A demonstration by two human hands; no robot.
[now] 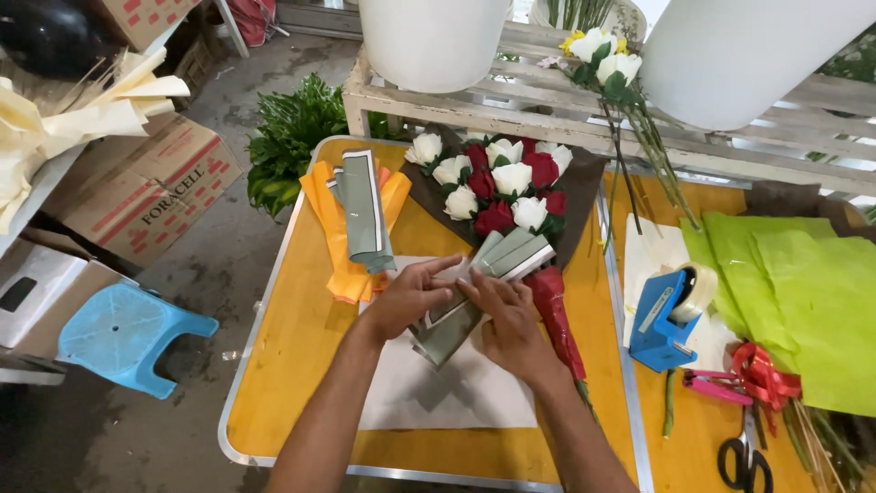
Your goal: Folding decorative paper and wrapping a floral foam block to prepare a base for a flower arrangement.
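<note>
My left hand (408, 298) and my right hand (507, 321) both press on a folded grey-green wrapping sheet with a white edge (474, 290) in the middle of the yellow table (292, 356). The sheet lies over a white paper (438, 393). Just beyond it lies a bouquet of red and white roses (497, 187) on dark wrap, its stems bound in red (558, 319) beside my right hand. A stack of orange and grey-green sheets (359, 224) lies left of the bouquet.
A blue tape dispenser (666, 315), lime-green paper (803, 292), red ribbon (762, 374), a pink stapler (716, 385) and black scissors (744, 456) sit at the right. White roses (607, 64) lean on a wooden shelf with white buckets (433, 41). Cardboard boxes (137, 196), a blue stool (128, 333) and greenery (292, 137) stand left.
</note>
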